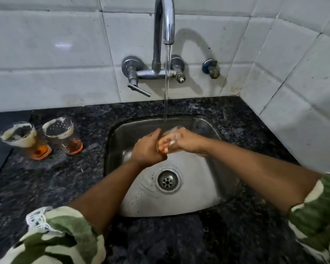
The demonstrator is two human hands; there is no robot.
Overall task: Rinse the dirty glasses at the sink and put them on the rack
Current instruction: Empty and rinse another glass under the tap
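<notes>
Over the steel sink (204, 195) both my hands hold one clear glass (169, 137) with an orange base, tilted under the running water. My left hand (148, 149) grips its base end, and my right hand (189, 141) wraps its upper part; much of the glass is hidden by my fingers. Water falls from the chrome tap (165, 21) onto the glass. Two dirty glasses stand upright on the counter to the left: one (25, 140) with creamy residue on its rim, the other (62, 135) beside it, both with orange dregs at the bottom.
Dark speckled granite counter (55, 178) surrounds the sink. A white tiled wall rises behind and on the right. The tap's lever (139, 89) and a blue-collared valve (211, 68) project from the wall. The drain (168, 181) lies below my hands. No rack is in view.
</notes>
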